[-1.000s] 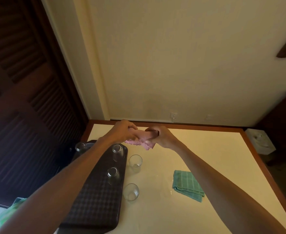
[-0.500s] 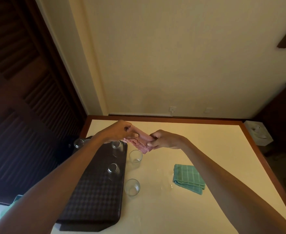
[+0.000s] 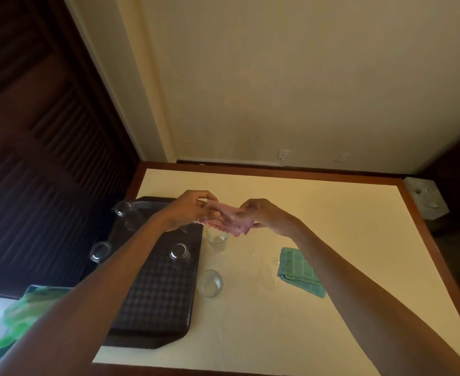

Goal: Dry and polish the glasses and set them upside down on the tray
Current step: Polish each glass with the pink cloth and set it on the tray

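— How are the arms lying?

— Both bare forearms are reaching from the near edge toward the far middle, the left one coming in from the near left and the right one from the near right. They are converging, so the hands are almost meeting above the surface (image 3: 332, 226).

— What is the left hand (image 3: 192, 210) doing?

— It is pinching the left end of a pink cloth (image 3: 233, 223), its fingers curled.

— And the right hand (image 3: 262, 215)?

— It is gripping the cloth's right end with its fingers bent over it. Both hands are hovering clear of the surface, and the cloth is sagging between them.
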